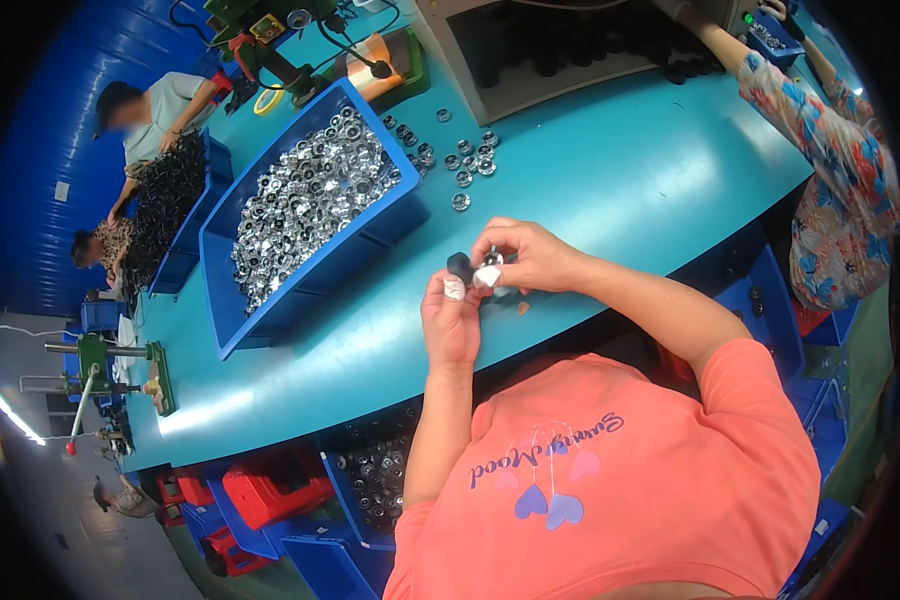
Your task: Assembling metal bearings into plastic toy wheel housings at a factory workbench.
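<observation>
My left hand (452, 318) is closed around a small black knob-like part (459, 265), held just above the table edge. Beside it, my right hand (530, 258) pinches a small shiny silver ring-like piece (493, 256), close to the black part. White wraps cover the tips of both thumbs. Whether the two parts touch is too small to make out. Several loose silver-and-black round pieces (485, 152) lie on the table beyond my hands. To their left stands a blue bin (375, 225) heaped with the same kind of shiny pieces.
The teal table (630, 165) curves around me. A grey open-fronted box (440, 50) holds dark parts at the back. Green presses (270, 60) stand at the far left and left end. Blue bins and red stools (270, 490) sit below. Other people work left and right.
</observation>
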A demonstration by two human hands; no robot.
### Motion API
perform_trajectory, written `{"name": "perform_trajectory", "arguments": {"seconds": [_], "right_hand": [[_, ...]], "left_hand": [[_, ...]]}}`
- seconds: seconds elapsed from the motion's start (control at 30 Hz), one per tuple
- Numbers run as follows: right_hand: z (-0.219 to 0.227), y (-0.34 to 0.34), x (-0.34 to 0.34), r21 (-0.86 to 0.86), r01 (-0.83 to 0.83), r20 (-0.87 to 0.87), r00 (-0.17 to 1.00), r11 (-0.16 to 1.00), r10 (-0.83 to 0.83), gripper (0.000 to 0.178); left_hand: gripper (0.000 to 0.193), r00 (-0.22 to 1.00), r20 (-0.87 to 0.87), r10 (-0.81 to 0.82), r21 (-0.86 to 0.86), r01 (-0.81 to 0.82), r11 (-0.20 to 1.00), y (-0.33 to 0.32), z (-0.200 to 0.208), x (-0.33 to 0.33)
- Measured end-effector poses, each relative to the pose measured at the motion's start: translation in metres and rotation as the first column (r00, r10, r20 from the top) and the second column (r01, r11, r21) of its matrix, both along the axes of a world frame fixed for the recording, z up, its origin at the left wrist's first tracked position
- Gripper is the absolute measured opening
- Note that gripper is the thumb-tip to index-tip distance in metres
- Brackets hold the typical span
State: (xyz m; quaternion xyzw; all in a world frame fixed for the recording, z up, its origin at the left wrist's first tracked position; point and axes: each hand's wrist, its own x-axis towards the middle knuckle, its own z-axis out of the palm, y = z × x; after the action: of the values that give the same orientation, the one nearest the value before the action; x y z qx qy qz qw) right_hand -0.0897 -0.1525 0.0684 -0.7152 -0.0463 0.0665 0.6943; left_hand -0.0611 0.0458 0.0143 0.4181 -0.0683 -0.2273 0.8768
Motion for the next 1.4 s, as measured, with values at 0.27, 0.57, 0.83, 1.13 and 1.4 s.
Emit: {"name": "perform_trajectory", "arguments": {"seconds": [0.27,0.57,0.83,1.13,1.4], "right_hand": [[-0.021,-0.005,0.004,-0.100,0.012,0.199,0.980,0.995,0.008,0.016],[-0.029,-0.009,0.010,0.070,-0.031,0.047,0.998,0.997,0.028,0.016],[-0.013,-0.007,0.006,0.188,0.045,0.128,0.989,0.981,-0.070,0.032],[-0.019,0.002,0.005,0.016,0.131,0.305,0.944,0.991,-0.129,0.029],[-0.016,0.009,-0.001,-0.207,0.248,0.434,0.890,0.946,-0.138,0.034]], "left_hand": [[0.023,0.998,0.041,0.053,0.102,-0.057,0.993,-0.007,-0.002,-0.003],[0.022,0.999,-0.003,0.032,0.053,-0.032,0.998,-0.006,-0.006,0.001],[0.026,1.000,-0.007,0.028,0.002,-0.028,1.000,-0.003,-0.001,-0.001],[0.031,0.999,0.046,-0.011,0.085,0.007,0.996,-0.008,0.004,-0.004],[0.040,0.981,0.194,0.013,0.255,-0.063,0.965,-0.017,0.006,-0.008]]}}
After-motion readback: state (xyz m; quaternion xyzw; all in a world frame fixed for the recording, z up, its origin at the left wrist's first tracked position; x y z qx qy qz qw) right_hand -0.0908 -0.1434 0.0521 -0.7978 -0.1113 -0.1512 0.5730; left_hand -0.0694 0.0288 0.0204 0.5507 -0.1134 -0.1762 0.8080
